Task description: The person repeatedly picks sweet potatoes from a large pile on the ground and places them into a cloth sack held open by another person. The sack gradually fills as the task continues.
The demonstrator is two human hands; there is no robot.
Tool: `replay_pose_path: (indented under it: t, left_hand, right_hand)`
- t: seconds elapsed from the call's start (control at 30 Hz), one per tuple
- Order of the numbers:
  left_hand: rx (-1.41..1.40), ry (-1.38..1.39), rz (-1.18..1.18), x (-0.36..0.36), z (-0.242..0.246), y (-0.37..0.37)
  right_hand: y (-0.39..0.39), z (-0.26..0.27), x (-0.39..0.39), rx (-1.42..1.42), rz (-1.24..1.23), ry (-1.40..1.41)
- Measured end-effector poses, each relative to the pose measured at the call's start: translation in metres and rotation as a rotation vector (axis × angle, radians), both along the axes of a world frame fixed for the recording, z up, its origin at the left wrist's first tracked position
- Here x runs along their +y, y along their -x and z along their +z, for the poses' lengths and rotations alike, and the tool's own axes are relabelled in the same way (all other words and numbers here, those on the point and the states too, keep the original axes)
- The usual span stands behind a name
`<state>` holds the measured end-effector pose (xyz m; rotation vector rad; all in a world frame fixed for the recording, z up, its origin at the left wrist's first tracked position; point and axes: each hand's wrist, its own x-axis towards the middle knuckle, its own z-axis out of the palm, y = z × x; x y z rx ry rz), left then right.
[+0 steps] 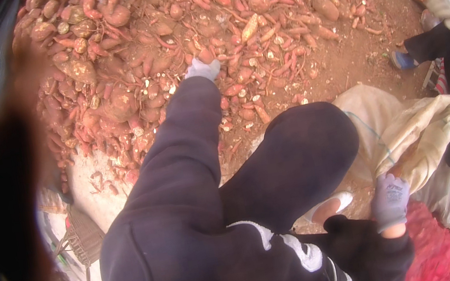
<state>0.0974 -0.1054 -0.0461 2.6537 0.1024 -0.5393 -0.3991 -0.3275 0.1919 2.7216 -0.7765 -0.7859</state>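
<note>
My left hand [203, 69], in a pale grey glove, reaches into a wide heap of reddish sweet potatoes [260, 2]. Its fingers are at a small sweet potato [206, 55]; whether they grip it cannot be told. Low at the right, my right hand [389, 198], in a pale glove with print on its back, is closed on the edge of a beige cloth sack [368, 109]. The sack spreads beside my bent knee, its upper part bunched toward the right. What lies inside the sack is hidden.
At the right edge is another person's gloved hand [443, 11], near a dark trouser leg and a blue shoe [404, 59]. Red mesh material [430, 240] and pale sacks lie at lower right. A woven basket [83, 235] stands at left. A dark blurred shape covers the left side.
</note>
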Motion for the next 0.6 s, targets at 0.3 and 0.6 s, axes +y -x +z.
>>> replay_pose_path:
  t: [0.3, 0.6]
  left_hand:
    - [0.157, 0.789, -0.025, 0.063, 0.055, -0.007]
    - [0.291, 0.882, 0.09, 0.095, 0.066, -0.007]
  right_hand:
    - [-0.002, 0.003, -0.001, -0.107, 0.043, -0.047]
    - [0.005, 0.002, -0.002, -0.125, 0.033, -0.029]
